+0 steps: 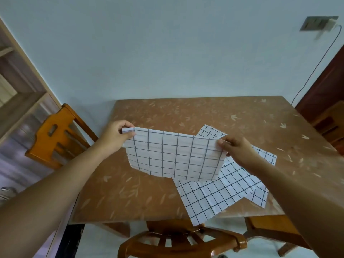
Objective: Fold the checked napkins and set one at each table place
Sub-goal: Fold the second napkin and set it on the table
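Note:
I hold a white checked napkin (173, 155) up above the brown table (141, 198), folded double so it hangs as a wide strip. My left hand (115, 135) pinches its upper left corner. Its upper right corner is pinched by my right hand (235, 147). Under and behind it a loose pile of more checked napkins (221, 192) lies spread on the table's right half, one corner hanging over the near edge.
An orange wooden chair (57, 138) stands at the table's left side. Another chair's curved back (178, 243) is tucked at the near edge. A wooden shelf (16, 86) is at far left, the wall lies behind the table, and dark wooden furniture (327, 116) stands at right.

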